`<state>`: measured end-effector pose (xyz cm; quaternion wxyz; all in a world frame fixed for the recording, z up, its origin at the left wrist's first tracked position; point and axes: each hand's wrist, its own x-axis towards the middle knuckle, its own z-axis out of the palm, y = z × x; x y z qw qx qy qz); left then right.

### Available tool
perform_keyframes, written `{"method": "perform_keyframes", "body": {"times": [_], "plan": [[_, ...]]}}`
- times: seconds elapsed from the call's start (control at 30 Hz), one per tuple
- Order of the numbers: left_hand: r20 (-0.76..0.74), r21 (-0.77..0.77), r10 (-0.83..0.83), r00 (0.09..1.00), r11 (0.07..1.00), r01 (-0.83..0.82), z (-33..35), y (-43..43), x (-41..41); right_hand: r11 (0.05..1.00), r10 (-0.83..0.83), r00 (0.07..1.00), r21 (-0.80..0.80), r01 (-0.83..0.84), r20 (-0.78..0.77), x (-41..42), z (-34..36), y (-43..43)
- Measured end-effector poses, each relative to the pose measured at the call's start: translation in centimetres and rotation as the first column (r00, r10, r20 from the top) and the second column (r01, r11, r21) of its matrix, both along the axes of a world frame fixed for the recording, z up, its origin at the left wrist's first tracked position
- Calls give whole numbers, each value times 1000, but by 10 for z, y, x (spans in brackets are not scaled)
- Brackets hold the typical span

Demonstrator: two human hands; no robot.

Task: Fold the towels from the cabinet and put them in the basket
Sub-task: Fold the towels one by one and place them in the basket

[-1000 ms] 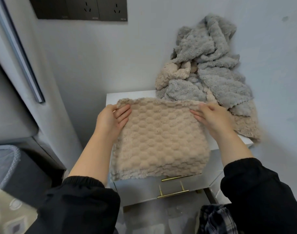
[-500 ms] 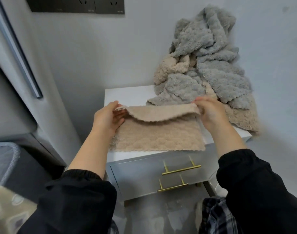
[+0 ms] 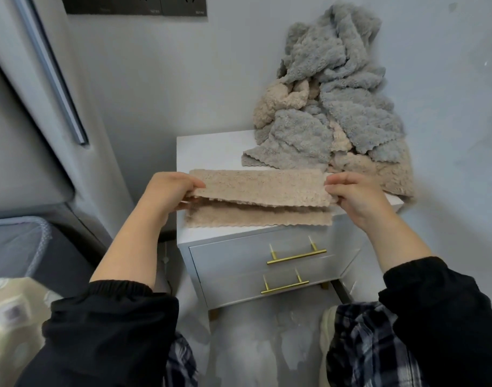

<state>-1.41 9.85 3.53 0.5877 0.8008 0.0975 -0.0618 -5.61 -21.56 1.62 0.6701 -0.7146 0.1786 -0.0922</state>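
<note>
A beige fluffy towel [image 3: 256, 188] lies across the front of the white cabinet top [image 3: 208, 152]. Its far half is folded toward me over the near half. My left hand [image 3: 169, 194] pinches the folded layer at its left end. My right hand [image 3: 353, 194] pinches the same layer at its right end. Behind, a heap of grey and beige towels [image 3: 337, 107] leans against the wall on the cabinet's back right. A grey mesh basket [image 3: 24, 236] shows at the lower left edge.
The cabinet has two drawers with gold bar handles [image 3: 296, 256]. A grey panel with a long handle [image 3: 54, 79] stands on the left. A dark socket strip [image 3: 133, 5] is on the wall above. A cream patterned bag [image 3: 7, 325] sits at bottom left.
The towel went from held up spread to lying on the cabinet top. Both hands have drawn its far edge toward me, so the folded layer now covers most of the lower layer.
</note>
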Motion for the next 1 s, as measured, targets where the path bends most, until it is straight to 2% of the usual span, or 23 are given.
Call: {"method": "perform_keyframes", "body": {"times": [0.1, 0.2, 0.33, 0.47, 0.5, 0.6, 0.63, 0.7, 0.77, 0.8, 0.87, 1.0], "plan": [[-42, 212, -97, 994, 972, 104, -4, -2, -8, 986, -2, 998, -165, -7, -55, -5, -7, 1], [-93, 361, -165, 982, 913, 188, -8, -4, -10, 969, -20, 996, -246, -2, -86, -5, -10, 2], [-87, 485, -190, 978, 849, 209, -11, -3, -9, 942, -9, 994, -335, -28, -107, -5, -11, 3], [-78, 567, -191, 979, 799, 201, -8, -4, -8, 874, 21, 992, -479, -79, -124, -4, -8, 5], [-38, 615, -177, 983, 772, 163, -8, -4, -7, 854, 19, 991, -513, -84, -131, -3, -6, 6], [229, 761, -176, 957, 645, -64, -12, -9, -6, 750, -15, 985, -654, -103, -173, -3, -1, 4], [302, 751, -202, 931, 653, -102, -15, -13, -6, 694, -42, 982, -713, -103, -183, -4, 0, 3], [362, 729, -306, 881, 681, -63, -20, -26, -5, 582, -92, 972, -804, -125, -218, -5, 3, 2], [332, 775, -459, 824, 630, 38, -31, -39, -3, 530, -84, 931, -807, -259, -354, -6, 7, 0], [297, 806, -526, 797, 585, 86, -36, -45, -2, 541, -61, 895, -768, -342, -442, -6, 7, 0], [215, 831, -603, 768, 526, 180, -45, -54, -3, 595, -22, 832, -676, -434, -554, -6, 8, -3], [103, 842, -649, 754, 460, 281, -51, -62, -3, 713, 21, 763, -526, -465, -646, -5, 9, -6]]}}
